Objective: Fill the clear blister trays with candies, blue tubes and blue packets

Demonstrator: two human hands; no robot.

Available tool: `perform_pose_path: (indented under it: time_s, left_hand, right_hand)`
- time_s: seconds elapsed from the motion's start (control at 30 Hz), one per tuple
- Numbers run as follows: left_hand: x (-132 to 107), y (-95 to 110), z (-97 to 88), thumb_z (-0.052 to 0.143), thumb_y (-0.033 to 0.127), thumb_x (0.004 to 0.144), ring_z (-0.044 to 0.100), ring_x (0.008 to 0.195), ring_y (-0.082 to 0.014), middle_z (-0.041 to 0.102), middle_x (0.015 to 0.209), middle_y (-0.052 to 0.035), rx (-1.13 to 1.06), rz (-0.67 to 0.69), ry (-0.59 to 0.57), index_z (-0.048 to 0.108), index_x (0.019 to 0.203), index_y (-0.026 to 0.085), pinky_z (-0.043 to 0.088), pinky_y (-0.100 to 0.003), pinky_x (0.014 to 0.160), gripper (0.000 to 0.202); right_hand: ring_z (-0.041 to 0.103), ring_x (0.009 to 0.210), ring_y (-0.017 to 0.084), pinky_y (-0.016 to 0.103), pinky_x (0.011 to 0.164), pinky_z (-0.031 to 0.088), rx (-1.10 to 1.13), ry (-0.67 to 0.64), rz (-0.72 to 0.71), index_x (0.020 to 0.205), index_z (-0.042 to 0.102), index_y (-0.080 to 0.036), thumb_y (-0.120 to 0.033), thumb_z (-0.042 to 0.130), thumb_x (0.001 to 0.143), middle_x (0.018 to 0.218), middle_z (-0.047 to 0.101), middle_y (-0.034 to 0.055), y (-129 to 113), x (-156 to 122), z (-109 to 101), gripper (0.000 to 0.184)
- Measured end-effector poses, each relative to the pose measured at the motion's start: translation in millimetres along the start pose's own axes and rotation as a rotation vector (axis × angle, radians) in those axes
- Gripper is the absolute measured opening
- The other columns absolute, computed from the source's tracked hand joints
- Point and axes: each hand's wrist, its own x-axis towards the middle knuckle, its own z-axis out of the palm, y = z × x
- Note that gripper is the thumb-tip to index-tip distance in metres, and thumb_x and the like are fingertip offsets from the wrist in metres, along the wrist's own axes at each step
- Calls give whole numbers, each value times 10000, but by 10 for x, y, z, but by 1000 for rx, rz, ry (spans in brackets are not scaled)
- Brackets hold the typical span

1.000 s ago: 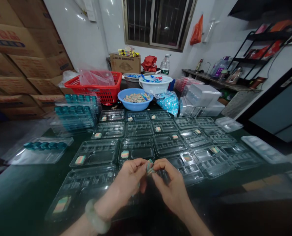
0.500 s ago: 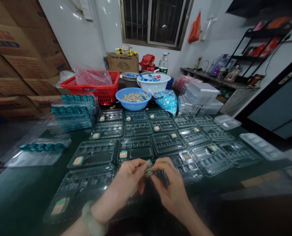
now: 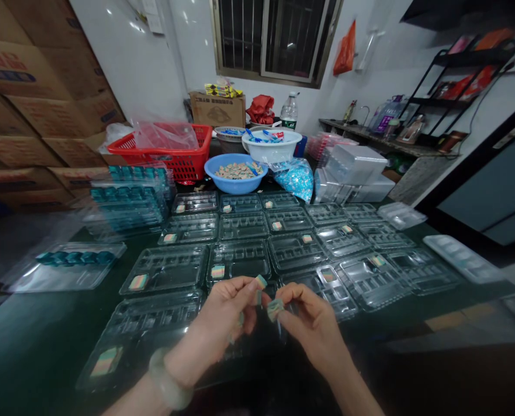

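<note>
My left hand pinches a small striped eraser block between thumb and fingertips. A second striped eraser block sits pinched in my right hand. Both hands hover close together over the near middle of a dark green table. Beneath them lie clear plastic compartment trays in rows. Many trays hold one striped block, such as a near left one.
A blue bowl of striped blocks, a white bowl, a red basket and a bag of blue pieces stand at the back. Stacked trays with teal items sit left, cardboard boxes behind, clear lids right.
My two hands held the blocks together a second ago. Now they have drawn slightly apart, each with one block.
</note>
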Motion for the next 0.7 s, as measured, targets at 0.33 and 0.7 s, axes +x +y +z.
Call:
perform_pose_path:
  time_s: [0.33,0.7]
  left_hand:
    - [-50,97,64,326,415,858,408,432,-82,462,524,39,378,159,-59,505,694,168,318,-213,432,347]
    - [7,36,57,362,438,835,415,391,-80,483,535,29,174,57,-42,486,710,176,253,-196,359,316]
  right_hand:
    - [451,803,175,352,758,307,-681,-45,-134,790,474,-187,-52,482,731,831,503,8,-129,-47,150,147]
    - [434,807,221,365,688,308,-812,18,-218,986,514,-216,-77,438,779,885,520,54,4,-47,196,261]
